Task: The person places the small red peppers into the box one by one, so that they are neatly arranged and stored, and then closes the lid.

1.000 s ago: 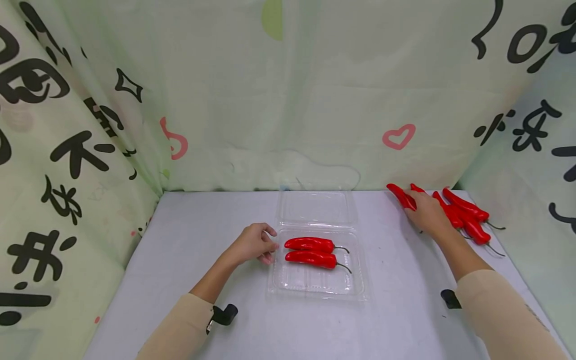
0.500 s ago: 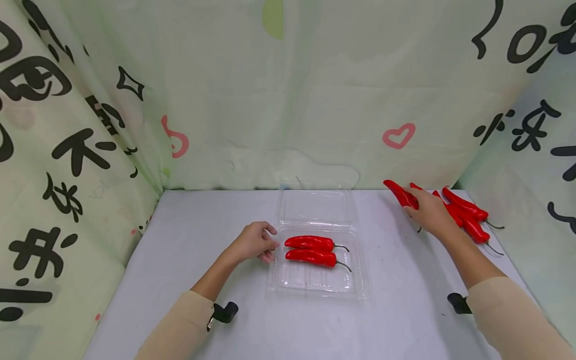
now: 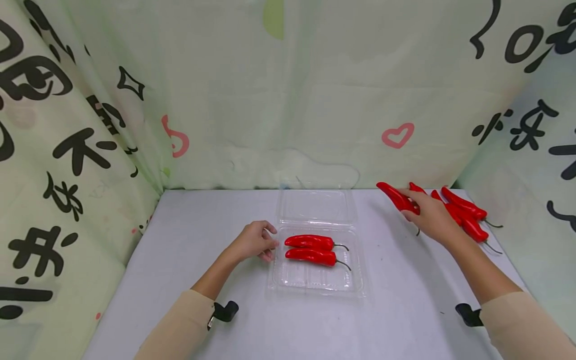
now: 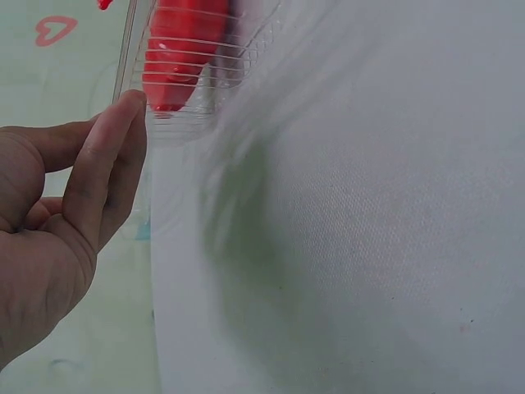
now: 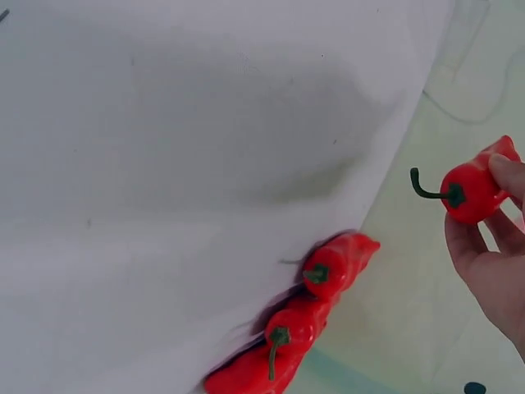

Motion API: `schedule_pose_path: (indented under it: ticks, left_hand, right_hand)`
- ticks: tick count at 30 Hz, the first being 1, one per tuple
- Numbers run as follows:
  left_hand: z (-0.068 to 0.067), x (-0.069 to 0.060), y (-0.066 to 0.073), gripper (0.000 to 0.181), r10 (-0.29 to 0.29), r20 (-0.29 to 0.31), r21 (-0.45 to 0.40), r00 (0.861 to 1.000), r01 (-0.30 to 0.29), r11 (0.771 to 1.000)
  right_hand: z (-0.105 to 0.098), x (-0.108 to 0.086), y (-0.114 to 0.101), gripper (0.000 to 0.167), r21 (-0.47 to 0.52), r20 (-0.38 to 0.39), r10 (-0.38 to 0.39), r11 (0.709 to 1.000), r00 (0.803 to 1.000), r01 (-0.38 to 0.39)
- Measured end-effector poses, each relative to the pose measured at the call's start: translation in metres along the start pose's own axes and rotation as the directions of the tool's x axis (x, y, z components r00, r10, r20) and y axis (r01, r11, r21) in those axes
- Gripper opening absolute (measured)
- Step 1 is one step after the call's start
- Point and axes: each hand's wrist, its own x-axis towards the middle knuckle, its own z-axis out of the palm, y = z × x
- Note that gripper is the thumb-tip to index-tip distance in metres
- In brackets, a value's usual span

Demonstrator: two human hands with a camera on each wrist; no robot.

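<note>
My left hand (image 3: 256, 242) is at the left rim of an open clear plastic box (image 3: 310, 285). In the left wrist view, its fingertips (image 4: 130, 103) come together at that rim in a pinch. Inside the box, an upper red chili pepper (image 3: 310, 243) and a lower red chili pepper (image 3: 311, 257) lie side by side, stems to the right. Raised at the back right, my right hand (image 3: 427, 212) holds another red chili pepper (image 5: 476, 187) between thumb and fingers. Its green stem points away from the hand in the right wrist view.
Several more red chili peppers (image 3: 472, 227) lie at the table's back right corner, partly behind the right hand. The box's clear lid (image 3: 317, 207) is folded back toward the curtain (image 3: 225, 100). A white cloth (image 3: 382, 320) covers the table.
My right hand has shifted slightly left with the held chili pepper, away from the pile. My left hand and the two peppers in the box stay where they were.
</note>
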Motion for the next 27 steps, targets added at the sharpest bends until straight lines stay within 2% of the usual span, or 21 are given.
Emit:
schedule_pose_path:
  ticks: [12, 19, 27]
  left_hand:
    - [0.001, 0.001, -0.004, 0.036, 0.001, 0.004, -0.066, 1.0, -0.001, 0.998]
    - [-0.001, -0.001, -0.006, 0.035, 0.035, 0.027, -0.106, 0.999, -0.032, 0.994]
    - [-0.002, -0.001, -0.006, 0.034, 0.056, 0.037, -0.11, 0.998, -0.051, 0.993]
  right_hand:
    - [0.004, -0.021, -0.023, 0.078, 0.045, -0.055, -0.093, 0.994, 0.994, 0.096]
    - [0.007, -0.03, -0.041, 0.08, 0.028, -0.029, -0.137, 0.99, 0.99, 0.138]
    - [0.011, -0.035, -0.059, 0.074, 0.067, 0.008, -0.205, 0.977, 0.979, 0.204]
